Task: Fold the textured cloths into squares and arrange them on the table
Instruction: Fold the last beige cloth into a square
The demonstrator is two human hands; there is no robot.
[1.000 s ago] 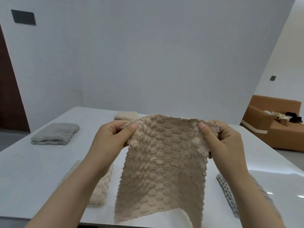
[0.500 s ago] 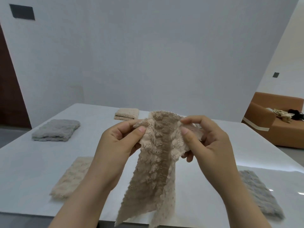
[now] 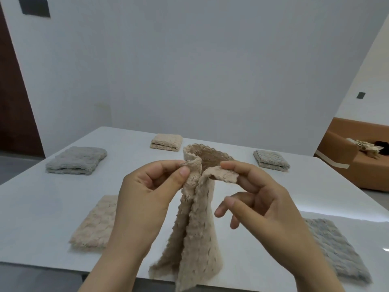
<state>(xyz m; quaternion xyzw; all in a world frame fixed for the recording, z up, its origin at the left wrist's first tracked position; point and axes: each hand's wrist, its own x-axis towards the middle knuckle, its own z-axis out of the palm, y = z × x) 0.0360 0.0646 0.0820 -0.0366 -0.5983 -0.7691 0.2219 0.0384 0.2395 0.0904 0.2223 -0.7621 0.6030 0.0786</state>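
Bare worktop [image 3: 31,207] lies open in a band between the far row, left grey cloth [image 3: 75,160], far beige cloth [image 3: 166,142] and right grey cloth [image 3: 271,160], and the near beige cloth [image 3: 94,224] and near grey cloth [image 3: 336,249]. The held cloth [image 3: 195,218] hangs across the near centre.

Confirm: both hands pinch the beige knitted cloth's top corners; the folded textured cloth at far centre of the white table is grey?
No: head view shows the far-centre folded cloth is beige, not grey; left hand and right hand do pinch the beige knitted cloth by its top corners.
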